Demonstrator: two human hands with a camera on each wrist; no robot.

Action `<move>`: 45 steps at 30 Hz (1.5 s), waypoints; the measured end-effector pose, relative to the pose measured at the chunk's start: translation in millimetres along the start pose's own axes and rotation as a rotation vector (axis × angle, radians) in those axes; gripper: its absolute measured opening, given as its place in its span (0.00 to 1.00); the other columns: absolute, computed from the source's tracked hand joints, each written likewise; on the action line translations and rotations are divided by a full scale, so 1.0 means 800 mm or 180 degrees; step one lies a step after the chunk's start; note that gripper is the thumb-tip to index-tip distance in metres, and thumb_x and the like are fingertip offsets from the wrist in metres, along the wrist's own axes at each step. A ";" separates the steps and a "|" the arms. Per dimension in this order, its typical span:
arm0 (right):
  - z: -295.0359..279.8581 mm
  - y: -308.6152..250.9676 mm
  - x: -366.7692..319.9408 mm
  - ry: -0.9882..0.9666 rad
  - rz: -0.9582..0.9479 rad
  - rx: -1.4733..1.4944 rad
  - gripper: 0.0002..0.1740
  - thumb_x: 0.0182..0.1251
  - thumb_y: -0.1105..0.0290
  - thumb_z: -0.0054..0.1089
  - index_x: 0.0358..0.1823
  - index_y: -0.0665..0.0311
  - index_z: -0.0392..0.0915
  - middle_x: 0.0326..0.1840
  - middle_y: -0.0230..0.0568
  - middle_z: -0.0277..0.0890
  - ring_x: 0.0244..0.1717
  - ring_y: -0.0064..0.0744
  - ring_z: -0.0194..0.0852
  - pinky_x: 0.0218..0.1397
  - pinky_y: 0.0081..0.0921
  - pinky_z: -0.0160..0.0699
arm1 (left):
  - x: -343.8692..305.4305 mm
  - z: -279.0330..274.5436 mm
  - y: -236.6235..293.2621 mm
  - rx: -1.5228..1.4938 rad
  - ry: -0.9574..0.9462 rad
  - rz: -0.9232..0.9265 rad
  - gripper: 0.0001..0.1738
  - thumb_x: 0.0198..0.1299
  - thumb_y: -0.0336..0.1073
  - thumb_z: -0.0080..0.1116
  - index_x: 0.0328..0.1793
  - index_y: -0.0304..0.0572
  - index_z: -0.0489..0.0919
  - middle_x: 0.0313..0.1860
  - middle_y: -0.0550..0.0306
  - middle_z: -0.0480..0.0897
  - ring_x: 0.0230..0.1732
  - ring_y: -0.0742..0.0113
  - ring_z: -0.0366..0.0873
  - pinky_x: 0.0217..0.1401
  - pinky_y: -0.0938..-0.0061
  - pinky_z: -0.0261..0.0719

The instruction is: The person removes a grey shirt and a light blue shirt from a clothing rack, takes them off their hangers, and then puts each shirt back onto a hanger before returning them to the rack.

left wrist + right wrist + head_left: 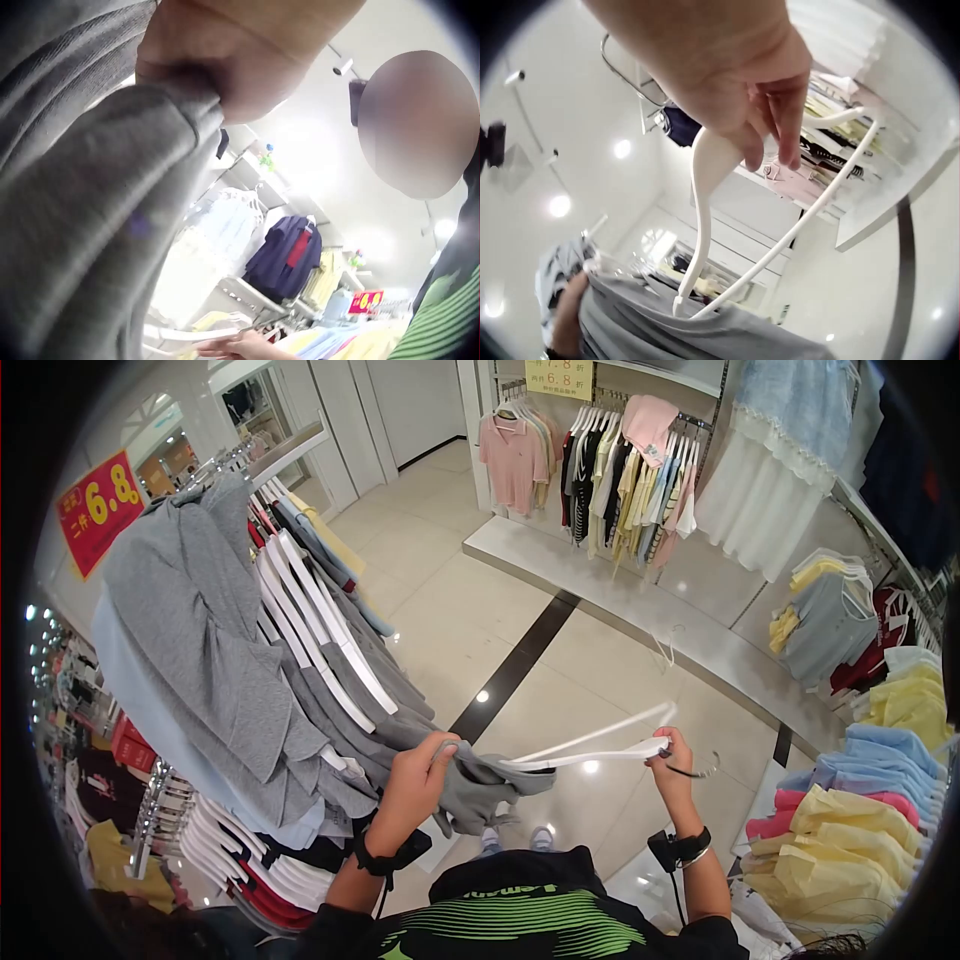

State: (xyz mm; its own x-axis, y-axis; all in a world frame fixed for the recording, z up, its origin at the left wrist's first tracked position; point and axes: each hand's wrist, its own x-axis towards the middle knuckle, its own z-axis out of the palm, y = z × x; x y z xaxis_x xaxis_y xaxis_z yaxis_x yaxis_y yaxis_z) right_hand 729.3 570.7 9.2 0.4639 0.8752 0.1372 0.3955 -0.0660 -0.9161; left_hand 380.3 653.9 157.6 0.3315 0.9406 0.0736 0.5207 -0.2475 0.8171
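Held out in front of the body is a grey garment (490, 785), its cloth bunched and hanging. My left hand (420, 772) grips its edge, with the thumb on top; the left wrist view shows the grey cloth (90, 210) gathered under that hand. A white hanger (600, 756) lies sideways, one end inside the garment and the other end out. My right hand (676, 760) pinches the hanger near its metal hook (706, 770), which points away to the right. In the right wrist view the hanger (702, 217) runs from the fingers down into the grey cloth.
At left stands a rack with a grey top (190, 580) draped over its end, white hangers (335, 645) and a red sign (98, 510). Yellow shirts (830, 860) hang close on the right. A low white platform (620, 595) runs along the wall under more clothes.
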 end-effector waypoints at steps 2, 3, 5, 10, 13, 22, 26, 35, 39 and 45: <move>0.000 -0.032 -0.005 0.0100 -0.0076 -0.1216 0.13 0.49 0.73 0.64 0.36 0.61 0.71 0.21 0.41 0.76 0.24 0.32 0.77 0.24 0.27 0.72 | 0.006 0.007 -0.012 0.0348 0.0228 0.0594 0.07 0.60 0.32 0.51 0.39 0.37 0.76 0.22 0.53 0.72 0.19 0.65 0.66 0.25 0.75 0.68; 0.000 -0.042 -0.007 0.0193 -0.0152 -0.2438 0.12 0.48 0.68 0.65 0.32 0.61 0.73 0.16 0.42 0.74 0.21 0.37 0.76 0.22 0.30 0.70 | 0.007 0.009 -0.017 0.0691 0.0456 0.1183 0.06 0.58 0.32 0.53 0.38 0.37 0.76 0.24 0.52 0.74 0.20 0.60 0.70 0.27 0.73 0.70; -0.010 -0.031 -0.008 -0.0031 -0.0219 -0.2764 0.13 0.47 0.66 0.66 0.32 0.61 0.75 0.14 0.41 0.72 0.20 0.41 0.74 0.23 0.33 0.69 | 0.010 0.005 -0.011 0.0975 0.0477 0.1392 0.06 0.56 0.32 0.54 0.37 0.37 0.76 0.27 0.50 0.75 0.24 0.56 0.72 0.28 0.70 0.71; -0.024 -0.018 -0.017 -0.0347 -0.0265 -0.3006 0.12 0.46 0.65 0.65 0.26 0.65 0.74 0.17 0.44 0.71 0.19 0.48 0.71 0.26 0.38 0.69 | 0.016 0.016 -0.035 0.0799 0.0524 0.1988 0.06 0.54 0.32 0.55 0.33 0.38 0.77 0.25 0.49 0.75 0.24 0.55 0.74 0.27 0.68 0.71; -0.007 0.016 -0.016 0.0578 -0.1151 -0.2436 0.09 0.51 0.69 0.60 0.30 0.62 0.69 0.17 0.43 0.70 0.16 0.40 0.72 0.20 0.33 0.69 | 0.007 0.025 -0.025 0.0578 0.0334 0.0981 0.06 0.56 0.32 0.54 0.34 0.37 0.76 0.19 0.50 0.72 0.18 0.58 0.70 0.23 0.70 0.68; 0.113 -0.063 -0.028 -0.0233 0.1427 0.2311 0.13 0.62 0.65 0.56 0.44 0.61 0.65 0.19 0.25 0.62 0.14 0.13 0.56 0.15 0.14 0.57 | 0.028 0.102 -0.026 -0.1018 0.0918 0.0173 0.09 0.59 0.32 0.53 0.40 0.32 0.77 0.26 0.50 0.78 0.22 0.68 0.73 0.27 0.79 0.69; 0.157 -0.139 -0.038 -0.1236 0.1555 0.2591 0.13 0.63 0.58 0.56 0.36 0.61 0.71 0.21 0.24 0.64 0.18 0.13 0.59 0.19 0.15 0.60 | 0.004 0.143 -0.019 -0.1141 0.0800 0.0746 0.08 0.56 0.28 0.55 0.40 0.32 0.78 0.40 0.49 0.77 0.31 0.65 0.78 0.32 0.76 0.74; 0.138 -0.152 0.002 -0.1586 0.1829 0.1861 0.14 0.48 0.78 0.51 0.40 0.69 0.71 0.31 0.32 0.70 0.32 0.19 0.68 0.33 0.19 0.68 | -0.042 0.125 -0.023 -0.1119 -0.0021 0.0840 0.12 0.55 0.26 0.54 0.45 0.31 0.76 0.47 0.48 0.78 0.51 0.60 0.75 0.56 0.72 0.69; 0.089 -0.157 0.026 -0.2427 0.0665 0.0616 0.17 0.45 0.79 0.51 0.41 0.66 0.70 0.31 0.28 0.65 0.32 0.17 0.60 0.34 0.15 0.62 | -0.012 0.098 -0.097 -0.1922 0.0334 0.0141 0.12 0.60 0.24 0.45 0.48 0.35 0.75 0.45 0.54 0.78 0.49 0.66 0.75 0.52 0.74 0.70; 0.046 -0.221 0.024 -0.3541 0.0389 0.0151 0.16 0.44 0.78 0.50 0.39 0.65 0.68 0.30 0.26 0.61 0.31 0.17 0.55 0.35 0.15 0.58 | 0.052 0.186 -0.176 -0.1936 -0.0222 0.0027 0.22 0.57 0.31 0.54 0.59 0.38 0.69 0.48 0.55 0.76 0.49 0.72 0.73 0.51 0.76 0.69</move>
State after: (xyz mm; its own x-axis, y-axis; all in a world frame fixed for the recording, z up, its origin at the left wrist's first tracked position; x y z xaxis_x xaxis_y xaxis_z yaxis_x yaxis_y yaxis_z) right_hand 639.0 616.9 160.1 -0.4787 0.8068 -0.3462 0.3541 -0.1834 -0.9170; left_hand 437.4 693.1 -39.4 0.3952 0.9166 0.0607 -0.0177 -0.0584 0.9981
